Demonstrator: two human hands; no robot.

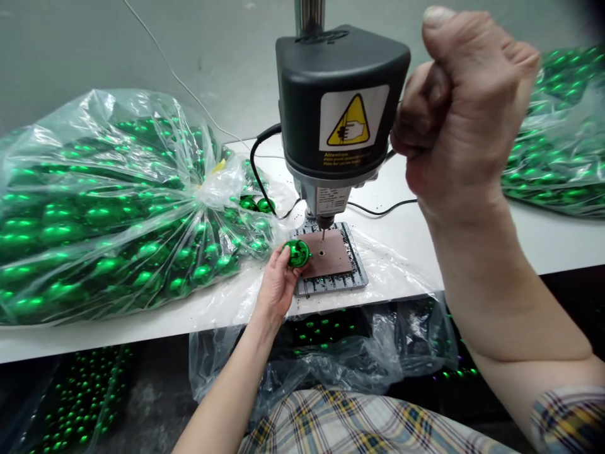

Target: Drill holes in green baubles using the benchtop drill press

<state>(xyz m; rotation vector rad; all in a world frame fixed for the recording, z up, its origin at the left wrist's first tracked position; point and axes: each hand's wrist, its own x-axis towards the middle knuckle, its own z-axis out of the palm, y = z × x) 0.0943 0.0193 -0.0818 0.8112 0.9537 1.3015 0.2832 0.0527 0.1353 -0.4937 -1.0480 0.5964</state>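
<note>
My left hand (280,280) is closed around a shiny green Christmas bauble (299,253), gripping it at its left side. The bauble is beside the brown board (338,258) on the base of a small drill press, left of a hole in that board. Above the hole points the thin drill bit (324,234), apart from the bauble. Raised at the right side of the dark drill press head (343,107), my right hand (467,94) is curled into a fist with the thumb on top. Whatever lies inside that fist is hidden.
A large tied clear bag (142,208) of green baubles fills the table's left side. Another such bag (558,139) stands at the right. Black cables (258,157) run behind the press. Clear plastic sheeting (401,340) hangs over the table's front edge, with more green baubles below.
</note>
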